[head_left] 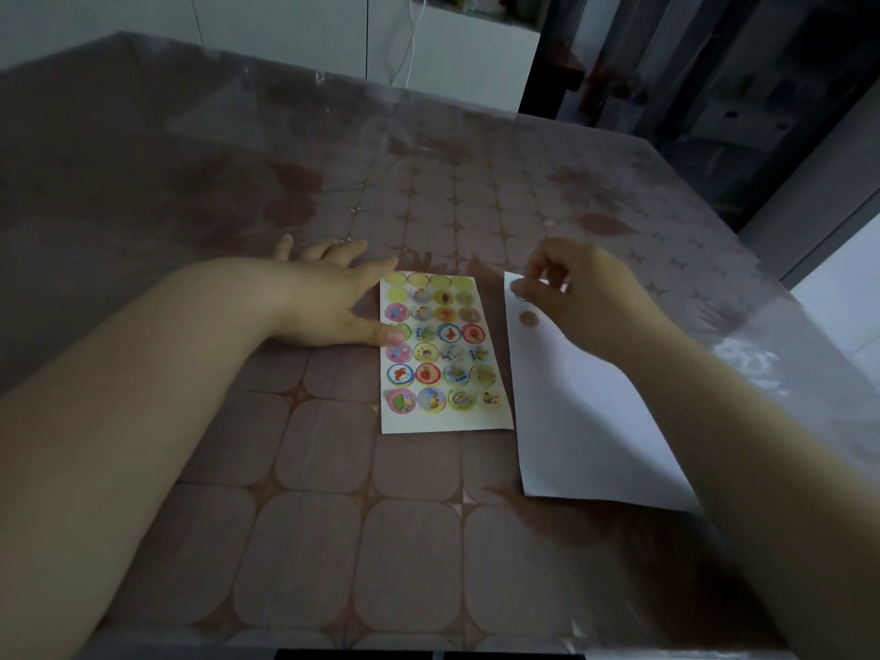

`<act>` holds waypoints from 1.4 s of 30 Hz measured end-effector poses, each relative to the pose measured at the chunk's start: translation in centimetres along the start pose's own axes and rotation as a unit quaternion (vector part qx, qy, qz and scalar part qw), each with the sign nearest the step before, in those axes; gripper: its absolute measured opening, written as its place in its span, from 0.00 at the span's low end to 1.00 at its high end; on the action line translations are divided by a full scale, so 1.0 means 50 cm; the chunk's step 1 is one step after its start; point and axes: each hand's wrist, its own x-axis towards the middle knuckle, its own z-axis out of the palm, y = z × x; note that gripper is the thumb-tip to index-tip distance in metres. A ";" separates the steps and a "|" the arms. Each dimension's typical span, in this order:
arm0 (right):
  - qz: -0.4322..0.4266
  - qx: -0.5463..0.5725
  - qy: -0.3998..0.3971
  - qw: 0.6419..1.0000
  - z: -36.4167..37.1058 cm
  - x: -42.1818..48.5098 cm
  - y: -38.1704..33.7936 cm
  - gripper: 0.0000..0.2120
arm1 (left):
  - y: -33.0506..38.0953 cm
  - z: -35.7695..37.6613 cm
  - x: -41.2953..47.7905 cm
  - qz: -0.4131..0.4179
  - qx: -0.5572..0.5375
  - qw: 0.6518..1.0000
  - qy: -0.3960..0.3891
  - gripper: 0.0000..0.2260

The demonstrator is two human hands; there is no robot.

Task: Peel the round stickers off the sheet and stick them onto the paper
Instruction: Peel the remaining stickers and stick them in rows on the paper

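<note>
The sticker sheet [443,354] lies flat in the middle of the table, with rows of colourful round stickers and several bare yellow spots along its top. My left hand [328,297] rests flat beside it, thumb pressing the sheet's left edge. To the right lies the white paper [585,421]. One round sticker [527,318] sits near its top left. My right hand [585,297] hovers over the paper's top corner, fingers curled, pinching what looks like a round sticker [520,290] against the paper; it is blurred.
The table [333,493] has a brown tile-pattern cloth under clear plastic. Its right edge runs close to the paper. White cabinets [457,54] with a hanging cable stand behind the far edge.
</note>
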 end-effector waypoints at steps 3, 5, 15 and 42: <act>-0.089 0.012 -0.060 0.994 0.005 0.018 -0.051 0.06 | 0.002 -0.003 0.001 0.023 -0.003 0.999 0.025 0.40; -0.119 -0.007 -0.094 0.988 0.027 0.033 -0.073 0.10 | 0.004 -0.005 0.001 0.035 -0.004 0.999 0.027 0.38; -0.090 0.101 -0.060 0.989 0.095 0.051 -0.075 0.08 | 0.005 0.001 0.005 0.022 0.005 1.000 0.010 0.36; 0.152 0.095 -0.076 0.981 -0.030 -0.010 0.067 0.08 | -0.001 0.019 0.024 0.095 -0.027 0.990 0.099 0.33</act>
